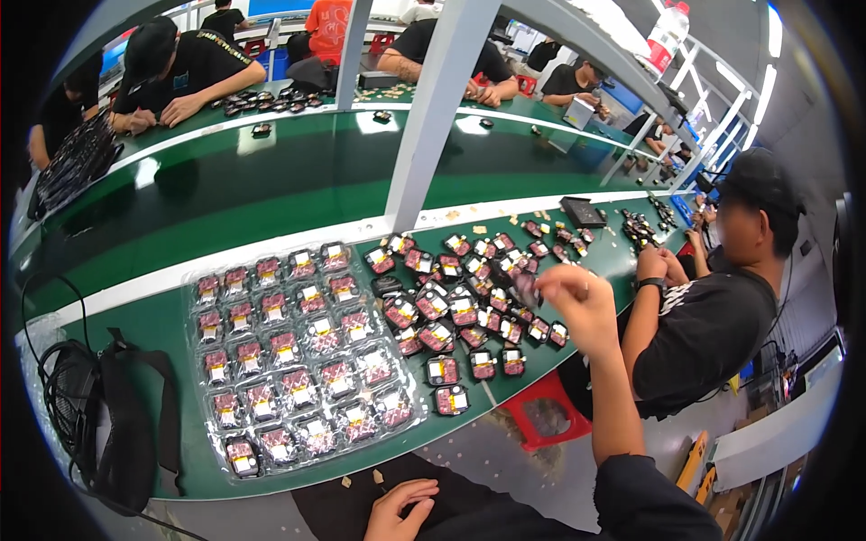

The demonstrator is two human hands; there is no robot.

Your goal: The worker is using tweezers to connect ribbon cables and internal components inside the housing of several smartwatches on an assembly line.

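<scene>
My right hand (582,311) is raised over the right part of a pile of small black electronic modules (462,307) with pink-and-white faces. Its thumb and fingers are pinched together. A blurred dark pinkish thing (526,288) shows at the fingertips, too smeared to name. Low at the front edge, my left hand (401,512) hovers over my dark-clothed lap, fingers loosely stretched, with nothing seen in it. Left of the pile lies a clear plastic blister tray (200,365), its pockets holding rows of the same modules, faces up.
A black bag (126,424) with coiled cables sits at the table's left end. A grey post (433,117) rises behind the pile. Close on my right sits a co-worker (722,307) in black, beside a red stool (546,415). Several people work across the green conveyor (298,171).
</scene>
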